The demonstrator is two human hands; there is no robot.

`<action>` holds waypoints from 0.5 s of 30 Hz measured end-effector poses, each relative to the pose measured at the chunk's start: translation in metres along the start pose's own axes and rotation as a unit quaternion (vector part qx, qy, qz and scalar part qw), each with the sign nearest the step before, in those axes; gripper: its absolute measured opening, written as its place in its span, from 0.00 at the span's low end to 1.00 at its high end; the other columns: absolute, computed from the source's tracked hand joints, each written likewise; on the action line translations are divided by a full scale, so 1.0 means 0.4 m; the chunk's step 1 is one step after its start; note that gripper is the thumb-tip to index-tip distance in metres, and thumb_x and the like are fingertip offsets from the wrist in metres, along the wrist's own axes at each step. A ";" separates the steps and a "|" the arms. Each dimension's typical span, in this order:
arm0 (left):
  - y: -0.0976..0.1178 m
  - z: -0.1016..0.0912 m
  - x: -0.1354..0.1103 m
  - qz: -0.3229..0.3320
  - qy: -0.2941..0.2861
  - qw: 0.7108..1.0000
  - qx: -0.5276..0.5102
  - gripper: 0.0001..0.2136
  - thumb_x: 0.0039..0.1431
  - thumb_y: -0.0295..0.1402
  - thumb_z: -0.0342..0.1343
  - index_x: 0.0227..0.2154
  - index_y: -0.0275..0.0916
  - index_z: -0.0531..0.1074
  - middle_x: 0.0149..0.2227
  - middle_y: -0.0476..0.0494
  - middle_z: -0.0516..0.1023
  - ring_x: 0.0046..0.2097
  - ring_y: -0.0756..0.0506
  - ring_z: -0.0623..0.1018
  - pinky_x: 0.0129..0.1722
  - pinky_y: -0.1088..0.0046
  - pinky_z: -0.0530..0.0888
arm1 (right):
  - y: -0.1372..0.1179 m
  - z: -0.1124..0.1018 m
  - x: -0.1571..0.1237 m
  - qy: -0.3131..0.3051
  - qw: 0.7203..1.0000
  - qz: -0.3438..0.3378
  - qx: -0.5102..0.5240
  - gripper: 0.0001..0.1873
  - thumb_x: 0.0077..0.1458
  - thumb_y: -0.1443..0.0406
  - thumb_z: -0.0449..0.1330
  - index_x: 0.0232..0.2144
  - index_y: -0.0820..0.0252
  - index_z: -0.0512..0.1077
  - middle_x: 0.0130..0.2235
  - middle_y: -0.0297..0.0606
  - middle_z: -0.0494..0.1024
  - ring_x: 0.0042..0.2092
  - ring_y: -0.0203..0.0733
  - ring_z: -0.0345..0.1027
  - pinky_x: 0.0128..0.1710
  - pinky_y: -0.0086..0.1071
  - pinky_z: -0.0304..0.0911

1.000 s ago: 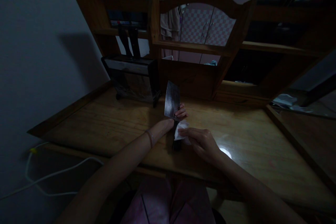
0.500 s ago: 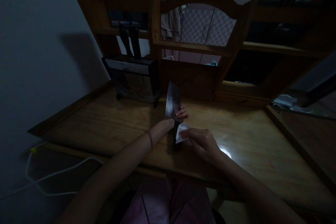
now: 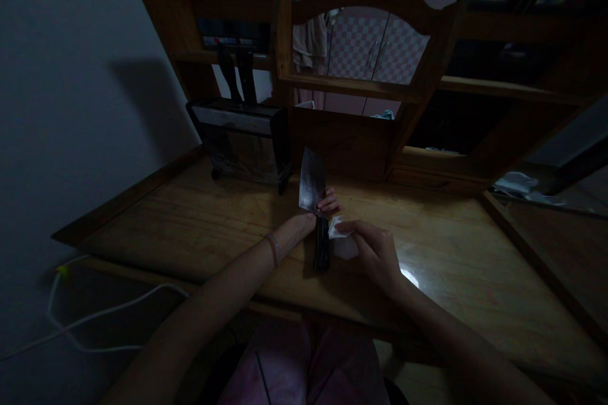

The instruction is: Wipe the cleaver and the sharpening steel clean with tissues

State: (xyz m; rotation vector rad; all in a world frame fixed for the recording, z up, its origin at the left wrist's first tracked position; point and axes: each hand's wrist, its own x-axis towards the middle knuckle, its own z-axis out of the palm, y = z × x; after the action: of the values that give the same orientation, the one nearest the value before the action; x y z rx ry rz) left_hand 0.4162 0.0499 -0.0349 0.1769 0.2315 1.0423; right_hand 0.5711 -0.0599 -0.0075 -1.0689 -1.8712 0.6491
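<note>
A cleaver [image 3: 312, 182] stands blade up over the wooden desk [image 3: 199, 221], its dark handle [image 3: 322, 249] pointing toward me. My left hand [image 3: 317, 212] grips it at the base of the blade, with fingertips showing on the right side. My right hand [image 3: 373, 252] is closed on a white tissue [image 3: 340, 231] and presses it against the upper part of the handle, just below the blade.
A knife block [image 3: 240, 139] with dark handles stands at the back left of the desk. A wooden shelf unit [image 3: 361, 88] rises behind. A bright light reflection lies near my right wrist. A white cable [image 3: 95, 316] hangs at the lower left.
My right hand has slid the tissue up along the handle toward the blade. The cleaver and my left hand have barely moved.
</note>
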 end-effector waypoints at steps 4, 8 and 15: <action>-0.003 0.007 -0.004 0.003 0.000 1.000 -0.003 0.13 0.66 0.29 0.39 0.24 0.39 0.58 0.13 0.58 0.47 0.14 0.54 0.51 0.22 0.76 0.60 | 0.009 0.001 0.005 0.003 0.999 0.050 -0.003 0.15 0.59 0.70 0.51 0.38 0.56 0.77 0.39 0.35 0.79 0.41 0.44 0.73 0.42 0.33 0.64; 0.001 0.011 -0.004 0.004 0.002 1.000 -0.007 0.14 0.67 0.31 0.38 0.24 0.39 0.57 0.14 0.57 0.46 0.15 0.53 0.50 0.20 0.76 0.58 | -0.001 0.008 0.012 -0.061 0.995 0.074 0.038 0.16 0.57 0.70 0.51 0.39 0.55 0.78 0.38 0.35 0.80 0.41 0.43 0.73 0.41 0.33 0.63; 0.004 0.030 -0.015 0.008 0.035 0.999 -0.004 0.13 0.67 0.34 0.37 0.26 0.40 0.59 0.15 0.56 0.48 0.16 0.53 0.50 0.20 0.75 0.57 | 0.004 0.011 0.023 -0.100 0.985 0.091 0.108 0.16 0.52 0.72 0.51 0.38 0.58 0.77 0.41 0.35 0.79 0.44 0.43 0.71 0.46 0.33 0.61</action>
State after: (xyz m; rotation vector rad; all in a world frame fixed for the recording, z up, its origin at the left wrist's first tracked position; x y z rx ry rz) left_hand 0.4151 0.0448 -0.0224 0.1357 0.2892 1.0656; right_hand 0.5653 -0.0511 -0.0068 -1.0702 -1.8320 1.0749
